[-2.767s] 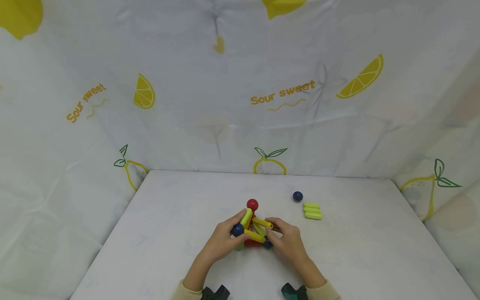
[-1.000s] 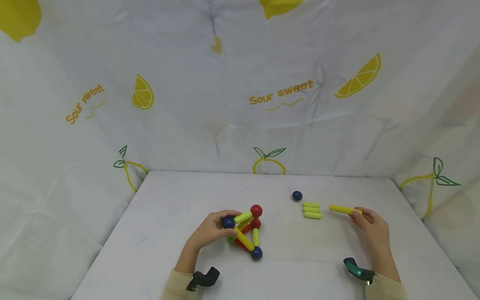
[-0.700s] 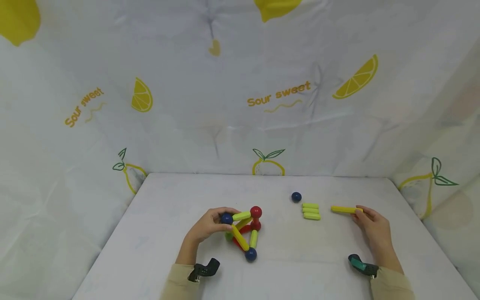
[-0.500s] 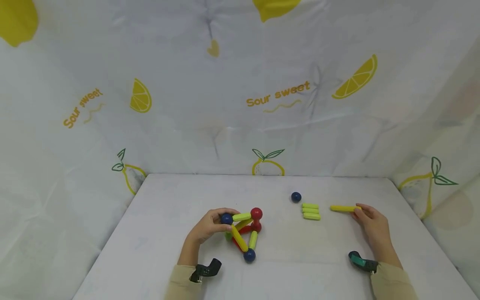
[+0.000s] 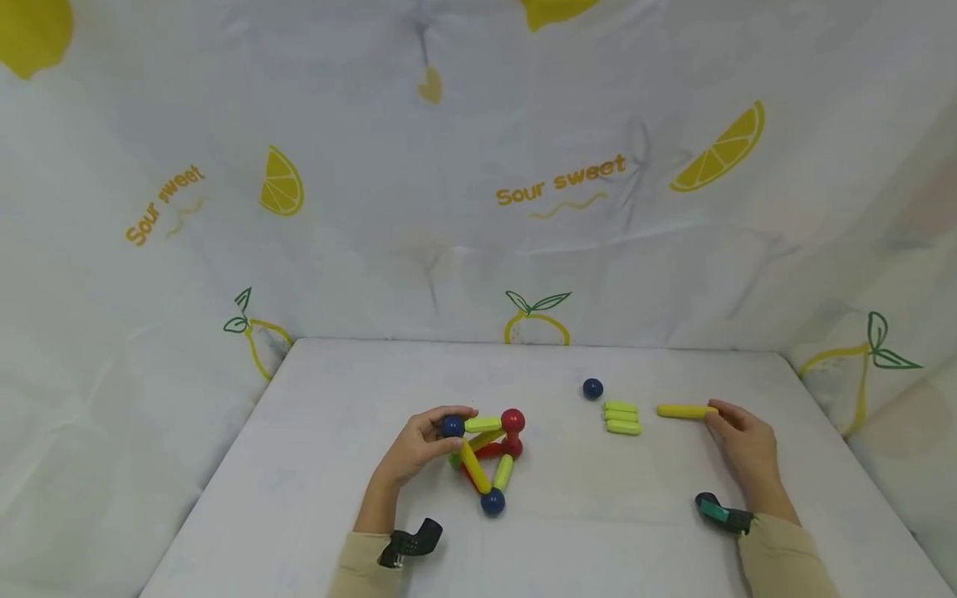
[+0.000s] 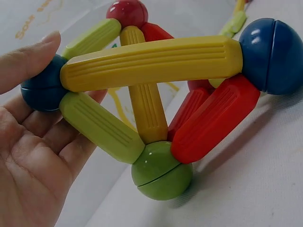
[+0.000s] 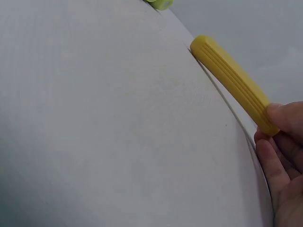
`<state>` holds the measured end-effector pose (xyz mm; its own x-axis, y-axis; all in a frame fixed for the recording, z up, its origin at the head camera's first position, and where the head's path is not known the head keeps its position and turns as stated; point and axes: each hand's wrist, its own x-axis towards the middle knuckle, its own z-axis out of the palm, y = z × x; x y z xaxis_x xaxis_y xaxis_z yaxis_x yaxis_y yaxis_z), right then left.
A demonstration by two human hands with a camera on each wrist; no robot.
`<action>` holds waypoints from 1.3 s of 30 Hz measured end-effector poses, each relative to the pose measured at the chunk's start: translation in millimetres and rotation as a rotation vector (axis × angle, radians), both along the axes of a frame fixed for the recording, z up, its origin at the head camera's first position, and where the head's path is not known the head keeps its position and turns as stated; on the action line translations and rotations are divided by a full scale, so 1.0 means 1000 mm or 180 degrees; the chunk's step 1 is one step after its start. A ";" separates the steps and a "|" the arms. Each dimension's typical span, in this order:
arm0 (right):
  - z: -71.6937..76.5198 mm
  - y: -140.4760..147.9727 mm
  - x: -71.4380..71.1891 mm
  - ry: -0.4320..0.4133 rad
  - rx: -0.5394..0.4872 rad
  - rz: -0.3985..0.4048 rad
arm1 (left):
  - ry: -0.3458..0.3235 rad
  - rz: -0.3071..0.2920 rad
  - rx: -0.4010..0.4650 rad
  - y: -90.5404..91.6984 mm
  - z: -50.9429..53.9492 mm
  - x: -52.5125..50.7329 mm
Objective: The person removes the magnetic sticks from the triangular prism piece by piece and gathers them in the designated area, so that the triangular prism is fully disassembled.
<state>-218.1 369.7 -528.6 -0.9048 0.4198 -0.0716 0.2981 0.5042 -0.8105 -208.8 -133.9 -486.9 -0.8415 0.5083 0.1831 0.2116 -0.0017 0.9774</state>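
Observation:
The left hand [image 5: 414, 446] grips a blue ball [image 5: 453, 426] at the left corner of a frame of rods and balls. In the left wrist view, a long yellow rod [image 6: 151, 61] joins that blue ball [image 6: 43, 85] to another blue ball [image 6: 272, 56]; a green ball [image 6: 162, 170] sits at the bottom and a red ball [image 6: 127, 13] at the top. Far to the right, the right hand [image 5: 750, 453] pinches one end of a separate yellow rod [image 5: 684, 411]; thumb and fingers hold this rod [image 7: 234, 80] in the right wrist view too.
A loose blue ball [image 5: 593, 389] and three lime-green rods [image 5: 622, 418] in a stack lie between the hands, toward the back of the white table [image 5: 359, 374]. A white cloth [image 5: 389, 208] with lemon prints hangs behind the table.
The right hand has moved from the frame far to the right, carrying a yellow rod. The left hand and the frame have shifted slightly left, and the frame has turned.

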 end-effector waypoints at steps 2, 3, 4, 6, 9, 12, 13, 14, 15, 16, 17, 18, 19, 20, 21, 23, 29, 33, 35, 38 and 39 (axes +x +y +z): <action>-0.001 -0.002 -0.001 0.0048 0.0070 -0.0013 | 0.0036 -0.0006 -0.0018 0.000 0.001 0.000; -0.001 -0.003 -0.001 0.0080 0.0119 -0.0013 | 0.0057 -0.0014 -0.0020 0.001 0.002 0.000; -0.001 -0.003 -0.002 0.0108 0.0160 -0.0023 | 0.0066 -0.0022 -0.0022 0.001 0.003 0.000; -0.001 -0.004 -0.002 0.0152 0.0262 -0.0033 | 0.0087 -0.0037 -0.0020 0.002 0.004 0.000; -0.002 -0.005 -0.003 0.0185 0.0424 -0.0077 | 0.0087 -0.0047 -0.0020 0.003 0.005 0.000; -0.004 -0.005 -0.003 0.0164 0.0472 -0.0122 | 0.0063 -0.0013 -0.0047 0.004 0.006 0.000; -0.004 -0.005 -0.004 0.0149 0.0464 -0.0145 | 0.0051 0.0004 -0.0061 0.005 0.006 0.000; -0.004 -0.005 -0.003 0.0160 0.0424 -0.0155 | 0.0050 0.0029 -0.0092 0.005 0.006 0.001; -0.004 -0.005 -0.003 0.0165 0.0376 -0.0174 | 0.0045 0.0054 -0.0123 0.006 0.006 0.001; -0.004 -0.006 -0.003 0.0149 0.0325 -0.0210 | 0.0034 0.0086 -0.0155 0.007 0.005 0.001; -0.003 -0.008 -0.003 0.0144 0.0280 -0.0228 | 0.0013 0.0118 -0.0192 0.007 0.005 0.001; -0.001 -0.010 -0.003 0.0144 0.0240 -0.0241 | -0.0002 0.0155 -0.0228 0.008 0.005 0.002; 0.002 -0.013 -0.003 0.0129 0.0222 -0.0231 | -0.0024 0.0193 -0.0274 0.009 0.004 0.002; 0.005 -0.017 -0.002 0.0147 0.0216 -0.0202 | -0.0045 0.0232 -0.0315 0.010 0.004 0.002; 0.009 -0.022 -0.001 0.0172 0.0200 -0.0168 | -0.0078 0.0267 -0.0337 0.011 0.004 0.002; 0.020 -0.034 0.000 0.0244 0.0216 -0.0066 | -0.0137 0.0356 -0.0383 0.014 0.004 0.003; 0.024 -0.063 -0.008 0.0775 0.0378 0.0115 | -0.0177 0.0621 -0.0428 0.021 0.006 0.005; 0.008 -0.084 -0.014 0.1264 0.0536 0.0528 | -0.0140 0.0752 -0.0408 0.024 0.005 0.006; 0.017 -0.106 -0.008 0.1401 0.0348 0.0743 | -0.0099 0.0818 -0.0422 0.026 0.006 0.007; 0.040 -0.141 0.006 0.1475 0.0001 0.1074 | -0.0027 0.0919 -0.0471 0.029 0.007 0.009; 0.054 -0.154 0.012 0.1409 -0.0102 0.1175 | -0.0005 0.0947 -0.0494 0.029 0.007 0.009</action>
<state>-205.7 216.0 -474.5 -0.9376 0.0743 0.3396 -0.2639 0.4836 -0.8346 -199.4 -105.0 -479.5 -0.9574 0.2619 0.1212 0.1789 0.2088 0.9615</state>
